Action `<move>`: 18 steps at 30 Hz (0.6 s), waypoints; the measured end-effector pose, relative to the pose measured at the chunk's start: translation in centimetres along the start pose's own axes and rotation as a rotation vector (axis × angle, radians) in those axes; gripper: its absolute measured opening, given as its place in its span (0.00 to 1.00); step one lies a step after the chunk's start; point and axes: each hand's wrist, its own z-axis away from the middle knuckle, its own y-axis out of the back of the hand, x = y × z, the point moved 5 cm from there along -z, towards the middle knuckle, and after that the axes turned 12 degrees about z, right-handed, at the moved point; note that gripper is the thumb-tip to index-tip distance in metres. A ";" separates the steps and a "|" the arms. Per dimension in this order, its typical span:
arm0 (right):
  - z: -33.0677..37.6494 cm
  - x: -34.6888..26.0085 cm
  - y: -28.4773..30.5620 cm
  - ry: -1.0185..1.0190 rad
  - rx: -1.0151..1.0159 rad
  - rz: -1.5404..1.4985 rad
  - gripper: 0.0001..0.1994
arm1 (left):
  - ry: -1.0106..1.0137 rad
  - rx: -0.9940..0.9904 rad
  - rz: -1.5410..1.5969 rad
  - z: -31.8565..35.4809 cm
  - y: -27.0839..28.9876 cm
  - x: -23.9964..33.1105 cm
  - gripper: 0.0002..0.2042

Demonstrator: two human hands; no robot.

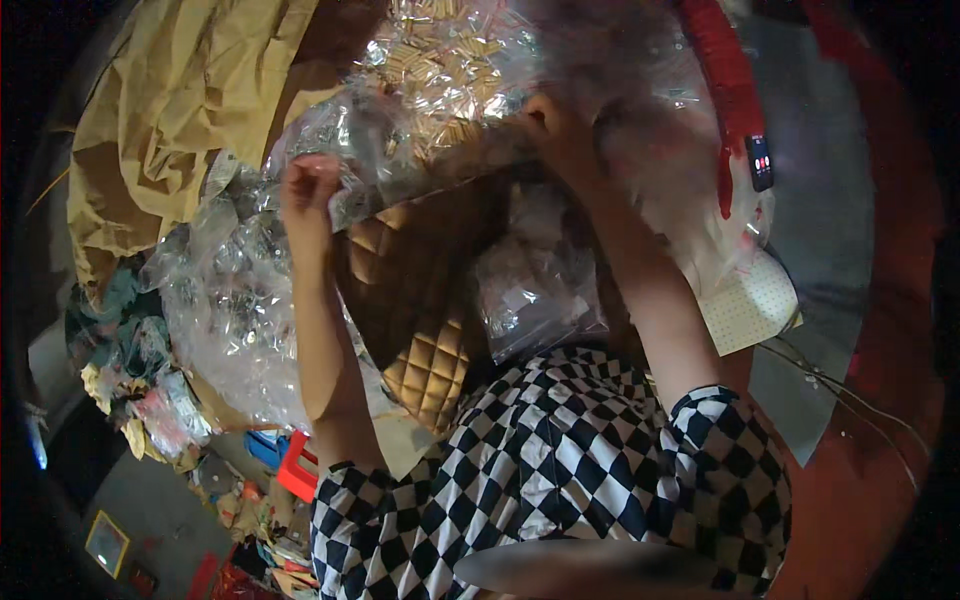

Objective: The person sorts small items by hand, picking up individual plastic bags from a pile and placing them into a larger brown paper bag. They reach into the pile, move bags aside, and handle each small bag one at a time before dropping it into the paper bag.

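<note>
A heap of small tan stick-like pieces (445, 70) lies on and among clear plastic at the top centre. My left hand (312, 182) is at the left of this heap, its fingers curled in against crinkled clear plastic bags (345, 130). What it pinches, if anything, is too small to make out. My right hand (558, 130) is at the heap's right edge. Its thumb and fingers are bent together, and whatever lies between them is hidden. Between my forearms, a clear plastic bag (530, 290) with pale contents rests near my lap.
Many small clear packets (235, 300) pile up along my left forearm. Crumpled brown paper (190, 110) stands at the upper left. Brown quilted fabric (425, 360) lies below the heap. At right are a phone-like device (760, 163), a dotted pale sheet (755, 300) and cables (840, 385).
</note>
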 end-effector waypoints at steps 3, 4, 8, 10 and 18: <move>-0.6 -2.2 -1.4 0.138 0.086 0.104 0.09 | 0.171 -0.102 0.011 1.5 -2.9 -1.1 0.05; 0.1 -3.0 -1.6 0.289 0.198 0.284 0.09 | 0.177 -0.091 0.016 1.9 -4.2 -1.2 0.05; 0.2 1.1 -5.4 0.285 -0.050 0.749 0.11 | 0.350 0.012 0.403 1.8 -6.3 -3.0 0.05; -0.1 3.6 -3.2 0.054 0.168 0.124 0.11 | 0.379 0.019 0.620 1.8 -6.6 -3.9 0.05; 2.0 -7.1 -2.9 0.368 -0.165 -0.706 0.07 | 0.436 -0.096 0.646 4.1 -7.9 -6.5 0.05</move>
